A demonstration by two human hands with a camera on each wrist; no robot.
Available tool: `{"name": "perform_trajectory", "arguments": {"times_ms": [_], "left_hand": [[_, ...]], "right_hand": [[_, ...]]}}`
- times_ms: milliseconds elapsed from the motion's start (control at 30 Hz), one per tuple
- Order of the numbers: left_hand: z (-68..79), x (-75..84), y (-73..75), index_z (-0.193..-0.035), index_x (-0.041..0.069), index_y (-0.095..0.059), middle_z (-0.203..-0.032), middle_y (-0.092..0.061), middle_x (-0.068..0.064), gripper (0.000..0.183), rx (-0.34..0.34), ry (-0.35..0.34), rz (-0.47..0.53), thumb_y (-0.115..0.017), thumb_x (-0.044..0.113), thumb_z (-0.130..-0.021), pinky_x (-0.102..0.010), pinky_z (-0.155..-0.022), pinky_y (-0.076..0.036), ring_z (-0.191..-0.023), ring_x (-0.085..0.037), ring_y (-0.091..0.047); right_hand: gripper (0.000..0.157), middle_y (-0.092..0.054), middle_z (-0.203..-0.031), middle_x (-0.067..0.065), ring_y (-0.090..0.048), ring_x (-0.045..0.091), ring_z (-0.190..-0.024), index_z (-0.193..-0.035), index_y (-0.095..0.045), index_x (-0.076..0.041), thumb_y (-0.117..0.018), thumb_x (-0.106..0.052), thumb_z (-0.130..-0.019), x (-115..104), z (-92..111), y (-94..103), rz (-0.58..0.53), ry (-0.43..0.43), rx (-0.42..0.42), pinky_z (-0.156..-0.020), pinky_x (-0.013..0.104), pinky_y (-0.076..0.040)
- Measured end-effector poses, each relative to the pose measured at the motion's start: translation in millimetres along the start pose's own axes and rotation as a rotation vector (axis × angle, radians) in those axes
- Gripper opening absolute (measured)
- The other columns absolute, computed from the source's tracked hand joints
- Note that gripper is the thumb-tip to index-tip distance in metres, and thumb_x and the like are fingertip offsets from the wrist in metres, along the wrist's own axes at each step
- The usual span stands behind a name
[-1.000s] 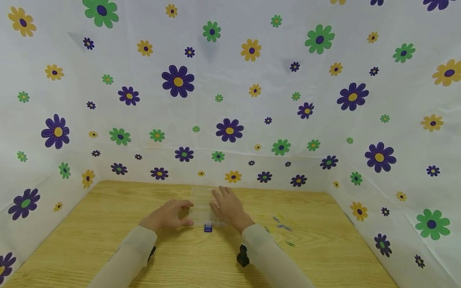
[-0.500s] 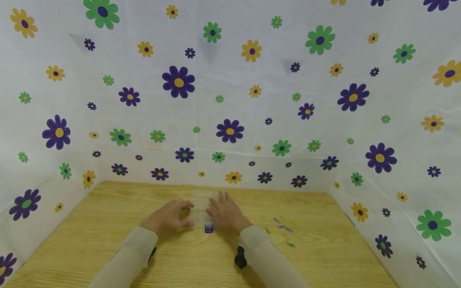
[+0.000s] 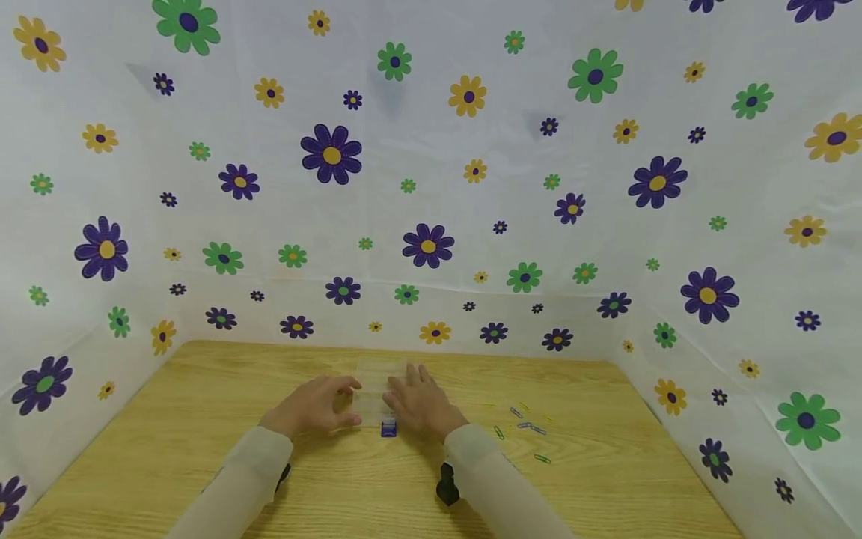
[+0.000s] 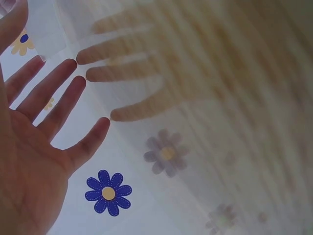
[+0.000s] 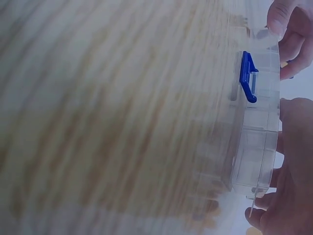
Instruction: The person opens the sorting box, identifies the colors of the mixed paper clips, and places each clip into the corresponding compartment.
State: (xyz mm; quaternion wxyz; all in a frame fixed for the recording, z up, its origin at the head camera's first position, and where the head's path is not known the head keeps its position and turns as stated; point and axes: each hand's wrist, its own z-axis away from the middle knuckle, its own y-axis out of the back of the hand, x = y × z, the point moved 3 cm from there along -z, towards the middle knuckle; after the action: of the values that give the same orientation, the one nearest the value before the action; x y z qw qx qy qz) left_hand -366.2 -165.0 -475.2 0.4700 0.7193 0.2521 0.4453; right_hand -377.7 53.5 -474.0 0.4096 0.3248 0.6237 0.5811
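Note:
On the wooden table sits a clear plastic compartment box (image 3: pixel 370 397) with a blue latch (image 3: pixel 388 427) at its near side. My left hand (image 3: pixel 313 404) is at the box's left side, thumb and index finger apart at its edge. In the left wrist view the left fingers (image 4: pixel 63 107) are extended and spread, tips at the tabletop. My right hand (image 3: pixel 420 400) lies over the right part of the box, palm down with fingers reaching away. The right wrist view shows that hand (image 5: pixel 298 166) above the box wall, which is see-through and divided inside.
Several coloured paper clips (image 3: pixel 536 429) lie scattered to the right of the box, with a green clip (image 3: pixel 542 459) nearest me. A white sheet (image 3: pixel 431 187) with printed flowers stands around the table's back and sides.
My right hand has moved slightly nearer and left, and the clear lid under it has come down. My left hand has stayed at the box's left edge.

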Motion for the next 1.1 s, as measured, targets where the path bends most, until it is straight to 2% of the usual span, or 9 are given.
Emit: {"name": "perform_trajectory", "arguments": {"times_ms": [233,667,1100], "left_hand": [[-0.5,4.2,3.5,-0.132,0.010,-0.065,-0.121,-0.073,-0.013,0.064,0.006,-0.017,-0.019,-0.081,0.050,-0.084,-0.057,-0.102,-0.053,-0.113,-0.033,-0.067],[-1.6,1.1,1.8,-0.132,0.007,-0.065,-0.123,-0.071,-0.012,0.064,-0.011,-0.001,0.052,-0.082,0.046,-0.084,-0.055,-0.103,-0.053,-0.113,-0.030,-0.065],[-1.1,2.9,2.3,-0.131,0.005,-0.065,-0.123,-0.070,-0.015,0.063,-0.021,0.000,0.078,-0.083,0.043,-0.084,-0.056,-0.102,-0.053,-0.112,-0.032,-0.065]], "right_hand": [[0.058,-0.025,-0.170,0.020,-0.022,0.043,-0.158,-0.157,-0.043,-0.019,-0.028,-0.051,-0.111,0.9,0.9,1.5,-0.017,-0.014,-0.008,-0.129,0.053,-0.025],[0.061,-0.022,-0.171,0.018,-0.020,0.041,-0.159,-0.159,-0.040,-0.021,-0.024,-0.054,-0.111,0.0,-0.2,0.9,-0.022,-0.019,-0.034,-0.130,0.051,-0.022],[0.061,-0.026,-0.170,0.019,-0.022,0.041,-0.159,-0.159,-0.041,-0.020,-0.026,-0.054,-0.111,-1.0,1.1,3.7,-0.037,-0.002,-0.040,-0.129,0.052,-0.024]]}}
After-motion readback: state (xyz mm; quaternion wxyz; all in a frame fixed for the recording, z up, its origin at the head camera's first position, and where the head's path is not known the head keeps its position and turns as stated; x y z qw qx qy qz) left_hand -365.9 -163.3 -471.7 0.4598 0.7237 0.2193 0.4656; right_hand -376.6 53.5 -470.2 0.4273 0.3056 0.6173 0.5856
